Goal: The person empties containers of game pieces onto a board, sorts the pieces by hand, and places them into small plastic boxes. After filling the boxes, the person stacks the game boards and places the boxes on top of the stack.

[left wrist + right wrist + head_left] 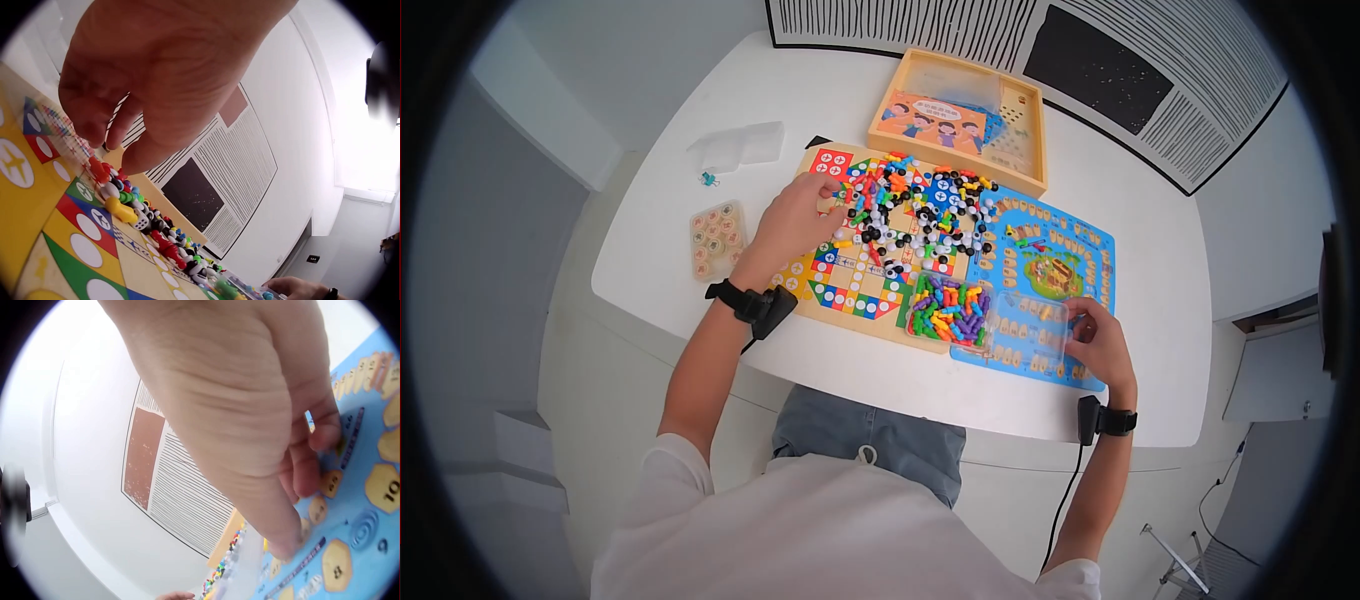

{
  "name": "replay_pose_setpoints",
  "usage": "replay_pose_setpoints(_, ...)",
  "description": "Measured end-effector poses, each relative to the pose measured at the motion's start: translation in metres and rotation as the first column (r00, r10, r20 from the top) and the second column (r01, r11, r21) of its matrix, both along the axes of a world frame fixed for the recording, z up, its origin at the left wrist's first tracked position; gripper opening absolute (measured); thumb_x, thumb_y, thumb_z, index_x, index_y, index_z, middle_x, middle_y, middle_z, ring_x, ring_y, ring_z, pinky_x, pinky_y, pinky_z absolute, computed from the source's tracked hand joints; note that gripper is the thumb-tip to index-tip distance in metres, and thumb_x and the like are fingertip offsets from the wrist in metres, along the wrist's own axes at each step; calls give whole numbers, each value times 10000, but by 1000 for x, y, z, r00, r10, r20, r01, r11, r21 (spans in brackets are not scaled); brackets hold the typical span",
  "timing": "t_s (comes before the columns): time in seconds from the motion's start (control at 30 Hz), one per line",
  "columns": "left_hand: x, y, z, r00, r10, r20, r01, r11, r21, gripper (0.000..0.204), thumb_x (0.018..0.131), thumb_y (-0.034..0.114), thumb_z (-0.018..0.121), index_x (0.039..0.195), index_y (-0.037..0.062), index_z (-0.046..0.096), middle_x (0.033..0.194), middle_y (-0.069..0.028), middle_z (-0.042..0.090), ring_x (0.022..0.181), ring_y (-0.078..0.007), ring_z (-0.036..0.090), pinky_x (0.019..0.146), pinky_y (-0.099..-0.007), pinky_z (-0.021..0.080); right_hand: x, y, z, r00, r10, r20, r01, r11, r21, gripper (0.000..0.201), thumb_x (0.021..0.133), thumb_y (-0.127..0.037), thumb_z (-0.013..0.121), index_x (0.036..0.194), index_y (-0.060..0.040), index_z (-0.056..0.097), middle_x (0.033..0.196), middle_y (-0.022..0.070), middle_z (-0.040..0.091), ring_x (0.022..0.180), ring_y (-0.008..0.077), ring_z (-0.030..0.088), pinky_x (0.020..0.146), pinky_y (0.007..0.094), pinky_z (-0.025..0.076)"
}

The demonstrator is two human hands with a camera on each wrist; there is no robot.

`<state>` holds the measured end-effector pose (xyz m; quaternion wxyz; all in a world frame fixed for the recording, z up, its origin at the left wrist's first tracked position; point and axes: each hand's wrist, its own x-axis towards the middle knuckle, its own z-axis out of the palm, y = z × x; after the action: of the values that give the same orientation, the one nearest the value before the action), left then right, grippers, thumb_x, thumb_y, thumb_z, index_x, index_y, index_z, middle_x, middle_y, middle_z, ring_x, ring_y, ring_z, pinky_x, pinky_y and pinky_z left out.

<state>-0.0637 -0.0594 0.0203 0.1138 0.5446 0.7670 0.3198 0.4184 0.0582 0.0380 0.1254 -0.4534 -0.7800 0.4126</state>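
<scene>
A mixed pile of small coloured pegs and black and white round-headed pieces [890,225] lies on a colourful board with aeroplane marks [845,280]. My left hand [798,222] is over the pile's left edge, fingers pointing down and thumb apart from them. In the left wrist view an orange peg [98,170] lies just below its fingertips. A clear plastic box [948,312] full of coloured pegs stands at the board's near right corner, its clear lid [1028,325] spread to the right. Beside the lid's right edge, my right hand [1102,345] rests with fingers loosely bent over a blue number board [1090,240].
A wooden tray [1040,165] with a picture booklet [930,122] stands at the back. To the left are a clear box of round wooden pieces [718,242], an open clear container [745,147] and a small teal clip [709,180]. A striped panel rises behind the table.
</scene>
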Motion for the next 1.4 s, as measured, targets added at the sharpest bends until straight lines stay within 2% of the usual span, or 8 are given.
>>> replay_pose_setpoints(0.13, -5, 13, -2, 999, -26, -21, 25, 999, -39, 382, 903, 272, 774, 1205, 58, 676, 1162, -121, 714, 1065, -275, 705, 895, -398, 567, -4, -3, -10, 997, -53, 51, 44, 986, 159, 412, 787, 22, 859, 1166, -29, 706, 954, 6, 655, 731, 102, 585, 657, 249, 487)
replay_pose_setpoints(0.33, -10, 31, -8, 998, -65, -15, 63, 992, -106, 401, 908, 286, 763, 1220, 44, 691, 1159, -126, 715, 1059, -280, 708, 901, -406, 569, -3, -1, -11, 997, -74, 4, 73, 994, 84, 263, 936, -138, 797, 1167, -22, 747, 923, 47, 687, 748, 140, 600, 689, 302, 508)
replay_pose_setpoints(0.63, -17, 35, -15, 995, -78, 58, 81, 995, -58, 386, 919, 269, 754, 1197, 5, 703, 1101, -150, 703, 999, -259, 694, 877, -380, 568, -19, -23, -14, 999, -32, -16, 36, 962, 271, 504, 890, -344, 859, 1298, -87, 713, 944, 57, 687, 816, 182, 627, 747, 335, 522)
replay_pose_setpoints(0.87, -25, 36, -19, 988, -143, 60, 147, 987, -60, 392, 924, 270, 761, 1214, 18, 685, 986, -112, 674, 893, -228, 666, 796, -362, 552, -53, -19, -8, 996, -85, -19, 86, 927, 366, 507, 862, -362, 859, 1285, -126, 710, 890, 49, 706, 807, 216, 670, 755, 337, 537)
replay_pose_setpoints(0.97, -26, 37, -14, 985, -110, 135, 129, 982, -140, 365, 944, 256, 754, 1218, 27, 676, 922, -85, 665, 802, -200, 661, 734, -348, 547, -64, -8, -14, 981, -58, 187, -18, 926, 377, 484, 871, -378, 839, 1260, -121, 708, 906, 71, 733, 828, 235, 705, 760, 341, 551)
replay_pose_setpoints(1.17, -23, 36, -5, 943, -70, 324, 137, 973, -187, 342, 990, 154, 702, 1296, 15, 641, 882, -29, 633, 659, -102, 621, 567, -283, 532, -59, 3, -11, 993, -35, 114, -30, 853, 521, 225, 955, -273, 734, 1064, -77, 726, 993, 112, 771, 842, 314, 738, 751, 405, 572)
replay_pose_setpoints(1.23, -25, 36, -5, 942, -73, 328, 141, 972, -186, 328, 991, 142, 689, 1290, 15, 642, 876, -30, 636, 662, -102, 625, 570, -286, 536, -40, 11, 1, 967, -46, 250, -106, 822, 560, 126, 972, -179, 693, 987, -57, 719, 975, 123, 774, 809, 343, 729, 729, 419, 573)
replay_pose_setpoints(1.4, -25, 38, -5, 950, -57, 308, 124, 971, -202, 295, 998, 100, 644, 1280, 16, 640, 864, -32, 640, 674, -102, 635, 580, -294, 553, -59, -3, 56, 988, -146, 57, 113, 915, 388, 122, 966, -109, 676, 1030, -37, 752, 818, 106, 752, 663, 189, 687, 646, 323, 542)
